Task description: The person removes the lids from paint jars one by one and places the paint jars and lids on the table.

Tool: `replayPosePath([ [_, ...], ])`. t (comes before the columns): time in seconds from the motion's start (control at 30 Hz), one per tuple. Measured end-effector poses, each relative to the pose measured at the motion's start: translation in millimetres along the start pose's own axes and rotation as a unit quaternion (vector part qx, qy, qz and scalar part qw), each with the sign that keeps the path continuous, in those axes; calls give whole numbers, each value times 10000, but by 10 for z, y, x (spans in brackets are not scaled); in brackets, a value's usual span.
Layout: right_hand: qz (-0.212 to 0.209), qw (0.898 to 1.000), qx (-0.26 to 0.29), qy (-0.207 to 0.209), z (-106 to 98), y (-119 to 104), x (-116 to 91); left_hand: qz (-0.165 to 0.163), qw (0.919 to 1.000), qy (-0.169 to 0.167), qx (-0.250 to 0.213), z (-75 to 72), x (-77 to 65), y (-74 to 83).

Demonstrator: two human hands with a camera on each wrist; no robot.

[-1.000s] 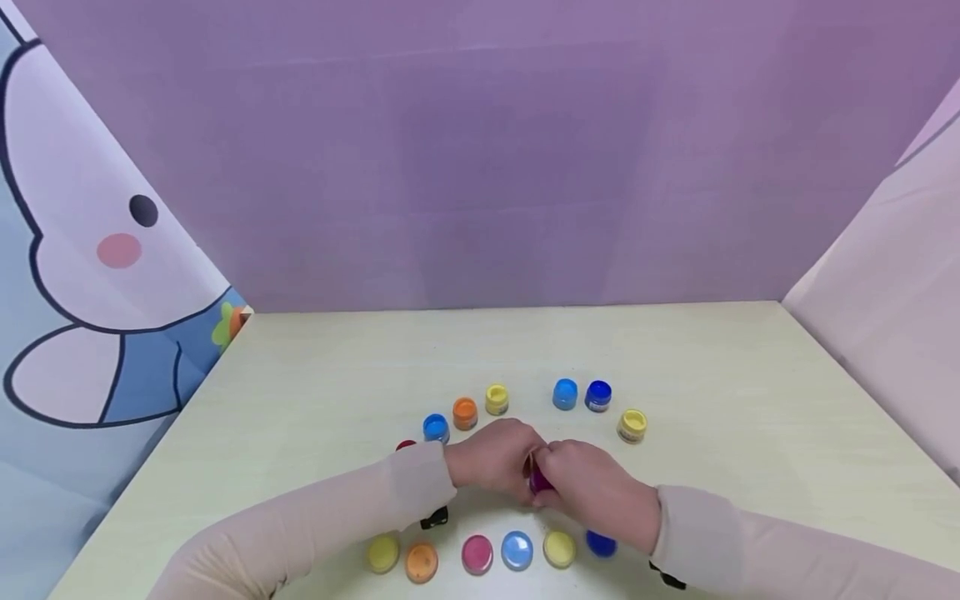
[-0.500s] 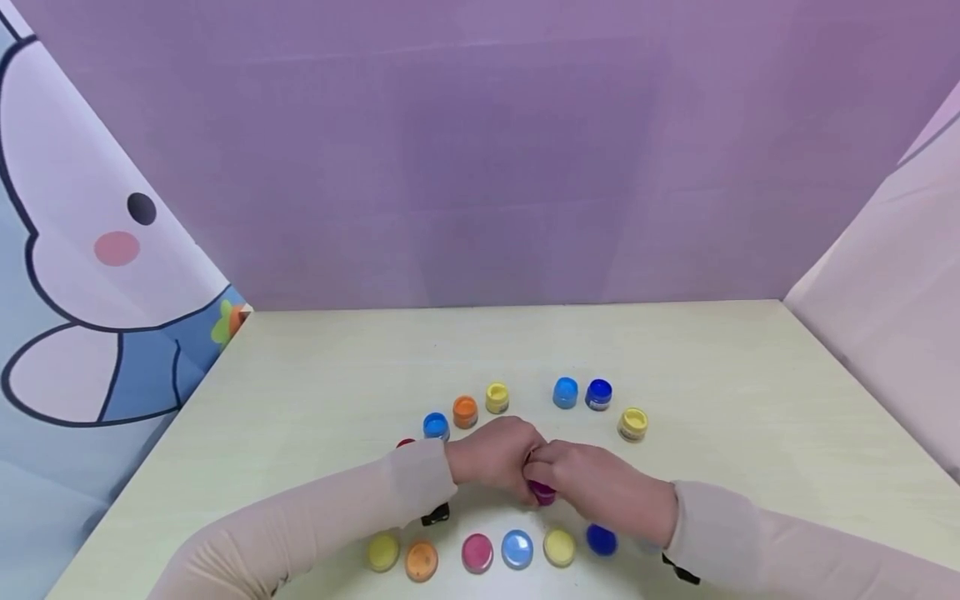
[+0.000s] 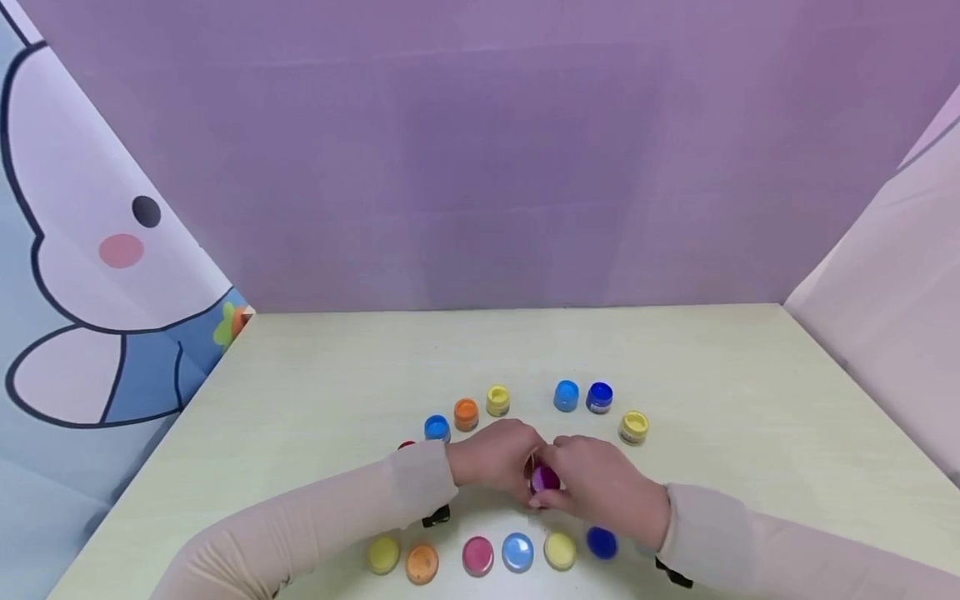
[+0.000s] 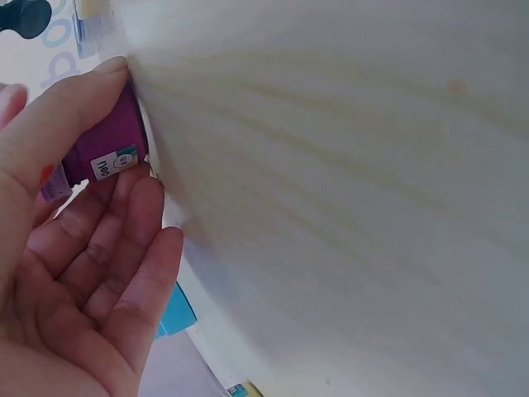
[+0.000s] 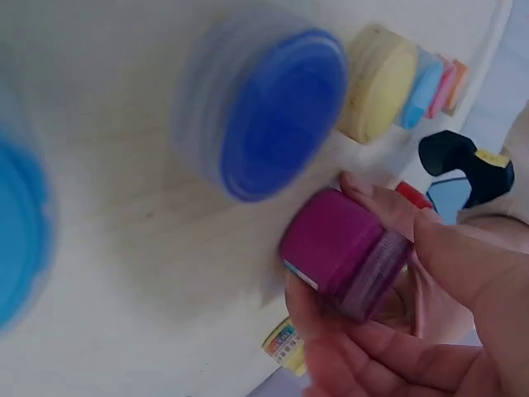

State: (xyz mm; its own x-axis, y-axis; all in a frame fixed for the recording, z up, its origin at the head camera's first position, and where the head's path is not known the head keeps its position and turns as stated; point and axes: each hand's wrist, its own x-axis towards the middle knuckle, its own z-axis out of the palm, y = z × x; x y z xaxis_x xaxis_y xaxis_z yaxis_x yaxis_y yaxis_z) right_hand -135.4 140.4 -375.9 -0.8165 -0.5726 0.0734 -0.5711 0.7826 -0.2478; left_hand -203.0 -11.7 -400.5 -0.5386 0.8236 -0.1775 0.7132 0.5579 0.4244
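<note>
A small purple paint jar (image 5: 331, 240) is held between both hands, just above or on the table; which of the two I cannot tell. My left hand (image 3: 498, 454) grips the jar's body, thumb on one side and fingertips on the other in the left wrist view. From the right, my right hand (image 3: 603, 479) has thumb and fingers round the jar's lid (image 3: 543, 477). The purple top of that lid shows between the right thumb and forefinger in the head view. Part of a white label (image 4: 113, 163) shows on the jar.
Behind the hands stand uncapped paint jars: blue (image 3: 437, 428), orange (image 3: 466, 414), yellow (image 3: 498, 401), light blue (image 3: 566, 396), dark blue (image 3: 600, 397) and another yellow jar (image 3: 633, 427). A red jar (image 3: 407, 444) is mostly hidden by the left sleeve. Several round lids (image 3: 477, 556) lie in front.
The right hand first turns over the lid, covering it, then turns back so the purple top shows again. The left hand keeps its grip in place.
</note>
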Motion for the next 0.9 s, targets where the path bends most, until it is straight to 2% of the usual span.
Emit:
replayPosePath([
  [0.1, -35, 9999, 148, -82, 7, -2, 7, -2, 10000, -16, -25, 4, 4, 2],
  [0.37, -516, 9983, 193, -215, -46, 11, 23, -175, 9997, -73, -165, 3, 12, 7],
  [0.5, -392, 9974, 458, -385, -93, 37, -11, -219, 9994, -136, -227, 4, 18, 18],
  [0.63, -285, 9964, 700, -378, -144, 103, -58, -135, 9996, -168, -157, -3, 16, 22],
  [0.8, -133, 9981, 480, -354, -212, 264, -133, 206, 9996, -161, -81, -28, 4, 7],
  [0.9, -48, 9985, 331, -441, -244, 418, -212, 265, 9994, -197, -100, -40, -8, 5],
])
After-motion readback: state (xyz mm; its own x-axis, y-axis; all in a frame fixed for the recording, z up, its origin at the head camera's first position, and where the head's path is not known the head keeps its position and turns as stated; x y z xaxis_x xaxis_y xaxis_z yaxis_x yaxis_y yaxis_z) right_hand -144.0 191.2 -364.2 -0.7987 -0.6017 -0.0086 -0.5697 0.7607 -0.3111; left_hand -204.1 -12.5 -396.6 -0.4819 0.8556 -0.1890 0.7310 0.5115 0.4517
